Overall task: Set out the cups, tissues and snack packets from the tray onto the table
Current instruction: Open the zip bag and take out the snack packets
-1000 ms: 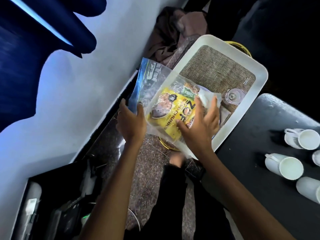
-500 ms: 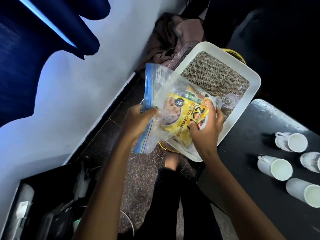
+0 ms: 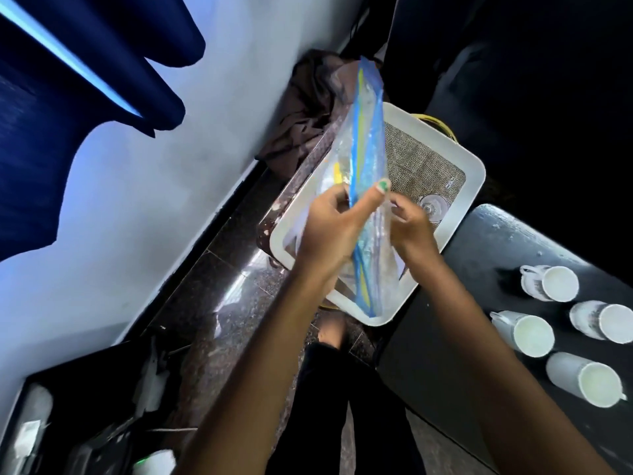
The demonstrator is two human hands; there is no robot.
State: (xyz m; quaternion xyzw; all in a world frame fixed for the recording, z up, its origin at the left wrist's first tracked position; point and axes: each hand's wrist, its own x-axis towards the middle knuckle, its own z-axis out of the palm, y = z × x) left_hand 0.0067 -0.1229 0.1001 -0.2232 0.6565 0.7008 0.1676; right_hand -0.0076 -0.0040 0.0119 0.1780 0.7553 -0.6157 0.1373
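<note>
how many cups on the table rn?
4 white cups, all on the dark table at the right: one farthest, one right of it at the frame edge, one in the middle, one nearest. More may sit out of frame.

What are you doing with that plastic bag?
A person holds a clear zip bag edge-on above the white tray, the left hand gripping its blue zip edge and the right hand holding its other side. Something yellow shows inside the bag. Four white cups already stand on the dark table, and a small glass is still in the tray.
</note>
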